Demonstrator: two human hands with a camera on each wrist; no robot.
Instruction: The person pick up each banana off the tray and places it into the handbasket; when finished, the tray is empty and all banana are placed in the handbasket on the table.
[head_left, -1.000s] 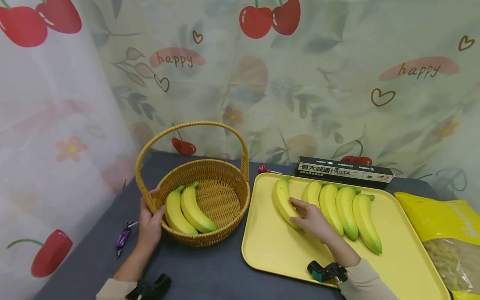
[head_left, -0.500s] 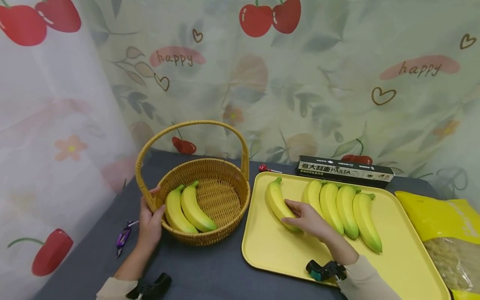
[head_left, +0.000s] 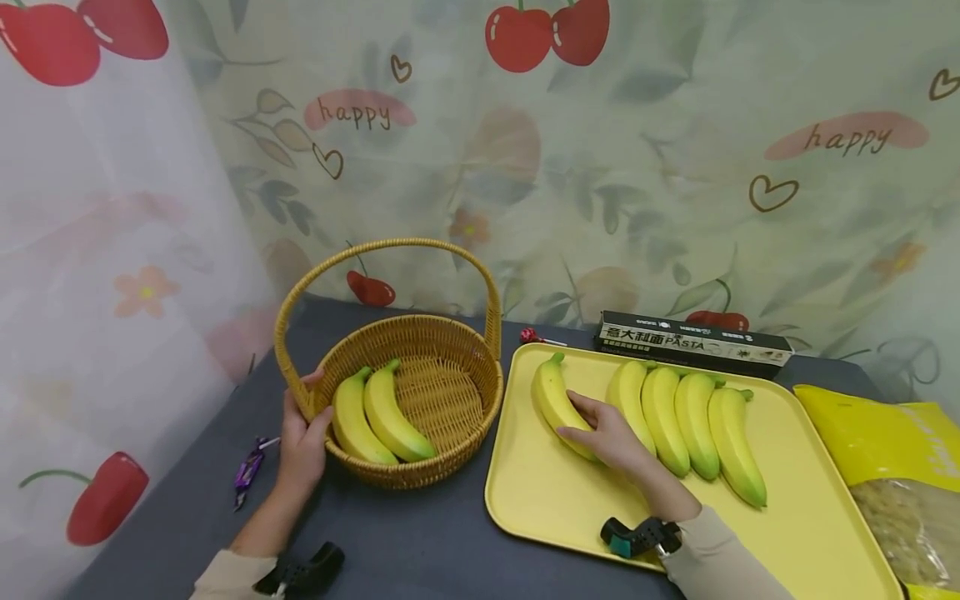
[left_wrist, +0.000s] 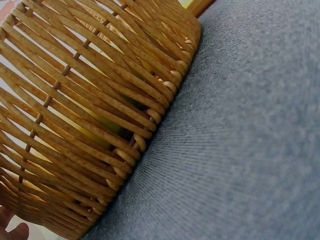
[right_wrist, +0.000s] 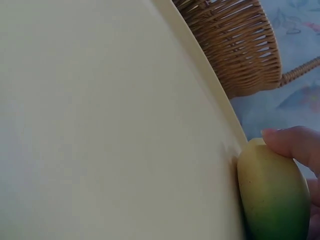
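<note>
On the left, a wicker basket (head_left: 450, 467) with a tall arched handle has two bananas (head_left: 386, 417) lying inside it. My left hand (head_left: 302, 446) grips its left side at the foot of the handle; in the left wrist view the woven wall (left_wrist: 90, 100) hides most of that hand. My right hand (head_left: 617, 433) pinches a banana (head_left: 553, 396) at the left of the yellow tray (head_left: 540, 508), thumb on the near side and fingers over the far side. The right wrist view shows the thumb on this banana's greenish end (right_wrist: 272, 195), low beside the tray surface.
Several more bananas (head_left: 701, 425) lie in a row on the tray, right of my right hand. Behind the tray stands a black pasta box (head_left: 693, 343), with a red lollipop (head_left: 531, 336) beside it. A yellow bag (head_left: 885, 442) sits at right, a purple-wrapped candy (head_left: 249, 472) at left.
My right hand has closed on the leftmost tray banana, which has shifted slightly left, away from the row. The left hand keeps its hold on the basket.
</note>
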